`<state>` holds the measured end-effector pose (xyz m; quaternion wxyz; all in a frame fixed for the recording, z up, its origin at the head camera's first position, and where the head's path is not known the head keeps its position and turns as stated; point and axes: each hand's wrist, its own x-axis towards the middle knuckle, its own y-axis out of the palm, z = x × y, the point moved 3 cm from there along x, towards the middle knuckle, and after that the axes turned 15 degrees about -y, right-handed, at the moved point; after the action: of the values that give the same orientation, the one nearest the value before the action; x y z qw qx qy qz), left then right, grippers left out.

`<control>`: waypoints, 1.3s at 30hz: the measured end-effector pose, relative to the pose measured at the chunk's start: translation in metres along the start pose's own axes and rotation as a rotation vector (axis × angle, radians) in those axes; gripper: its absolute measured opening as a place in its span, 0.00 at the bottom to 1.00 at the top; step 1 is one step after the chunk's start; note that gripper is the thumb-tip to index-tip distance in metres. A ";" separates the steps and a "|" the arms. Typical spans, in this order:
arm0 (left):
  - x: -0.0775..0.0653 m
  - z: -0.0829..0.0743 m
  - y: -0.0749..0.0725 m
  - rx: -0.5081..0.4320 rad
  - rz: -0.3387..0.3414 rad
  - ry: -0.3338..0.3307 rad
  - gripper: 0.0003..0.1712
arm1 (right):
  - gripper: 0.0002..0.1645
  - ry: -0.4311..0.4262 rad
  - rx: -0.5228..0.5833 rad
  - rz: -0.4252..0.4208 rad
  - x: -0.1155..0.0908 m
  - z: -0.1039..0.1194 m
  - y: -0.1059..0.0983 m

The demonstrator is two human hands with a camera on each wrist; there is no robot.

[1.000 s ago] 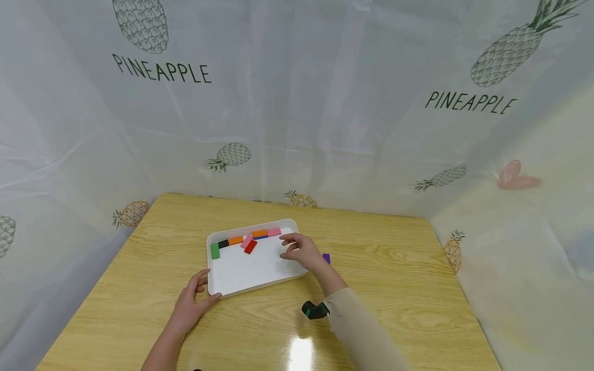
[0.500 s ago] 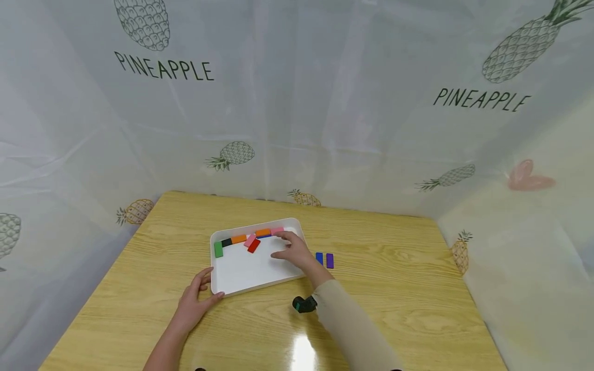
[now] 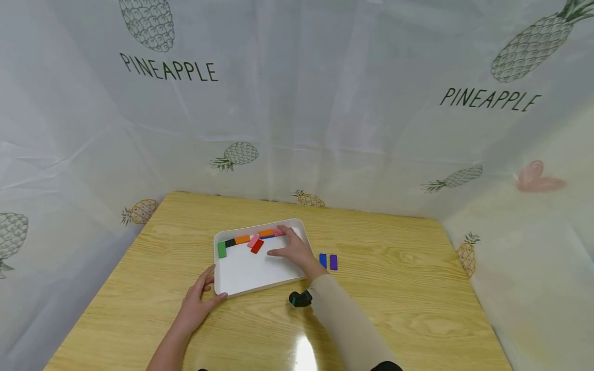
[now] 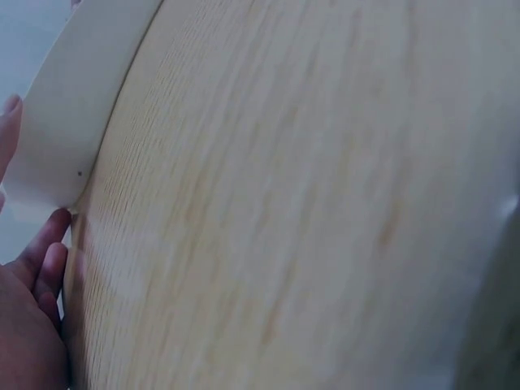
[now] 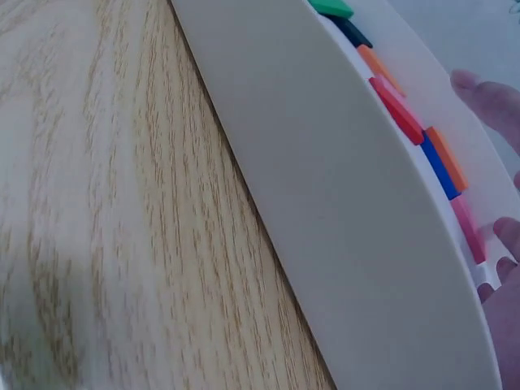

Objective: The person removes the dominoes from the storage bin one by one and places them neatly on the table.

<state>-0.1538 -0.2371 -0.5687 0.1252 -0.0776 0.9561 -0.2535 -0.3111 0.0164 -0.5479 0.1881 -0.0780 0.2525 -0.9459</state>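
Note:
A shallow white tray (image 3: 257, 283) holds several small flat rectangular blocks along its far side. A green block (image 3: 221, 250), a black block (image 3: 230, 242) and an orange block (image 3: 242, 239) lie at the left. Beside them, a pink block (image 3: 253, 241) and a red block (image 3: 257, 247) lie aslant. My left hand (image 3: 197, 306) spans the tray's near left corner, fingers at the side wall and thumb at the front. Over the tray's right part, my right hand (image 3: 297, 252) has thumb and fingers spread, a fingertip at the far pink block (image 5: 469, 231); contact is unclear.
A blue block (image 3: 323, 260) and a purple block (image 3: 333, 262) lie on the wooden table (image 3: 394, 278) right of the tray. A black device (image 3: 300, 299) is at my right wrist. Pineapple-printed cloth (image 3: 297, 113) hangs behind the table.
My right hand has moved left and then forward over the tray, its fingers reaching the far pink block. The blue and purple blocks have come into sight. My left hand stays at the corner.

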 end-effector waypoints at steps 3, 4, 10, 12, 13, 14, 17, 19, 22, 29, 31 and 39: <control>0.000 -0.001 0.001 0.003 0.003 0.004 0.49 | 0.53 -0.002 -0.003 0.018 0.002 -0.003 0.002; 0.000 -0.002 0.001 0.002 0.006 -0.001 0.49 | 0.53 -0.007 -0.016 0.028 0.002 -0.004 0.003; -0.001 -0.002 0.000 0.015 0.023 -0.051 0.52 | 0.56 -0.025 -0.129 0.098 0.004 -0.008 0.005; -0.002 -0.002 -0.001 0.022 0.024 -0.059 0.52 | 0.57 -0.021 -0.162 0.120 0.004 -0.008 0.005; -0.002 -0.001 -0.002 0.024 0.023 -0.058 0.52 | 0.57 -0.019 -0.178 0.130 0.003 -0.008 0.005; -0.002 -0.001 -0.002 0.027 0.023 -0.058 0.52 | 0.57 -0.019 -0.192 0.139 0.003 -0.007 0.005; -0.001 0.000 -0.002 0.021 0.022 -0.051 0.52 | 0.52 -0.021 -0.206 0.147 0.002 -0.005 0.004; -0.001 0.000 -0.002 0.014 0.022 -0.039 0.51 | 0.48 -0.024 -0.210 0.142 0.001 -0.004 0.003; 0.000 0.000 -0.002 0.007 0.020 -0.023 0.51 | 0.42 -0.030 -0.219 0.133 0.000 -0.001 0.001; 0.001 0.001 -0.001 0.016 0.009 -0.007 0.50 | 0.34 -0.022 -0.256 0.179 -0.004 0.009 -0.003; 0.001 0.001 0.000 0.021 0.010 -0.010 0.50 | 0.32 -0.013 -0.265 0.184 -0.006 0.008 -0.004; 0.000 0.002 0.000 0.026 0.013 0.002 0.50 | 0.18 0.047 -0.244 0.172 -0.015 0.001 -0.004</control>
<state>-0.1535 -0.2376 -0.5703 0.1268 -0.0694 0.9533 -0.2650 -0.2981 0.0251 -0.5459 0.2517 -0.0560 0.3756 -0.8902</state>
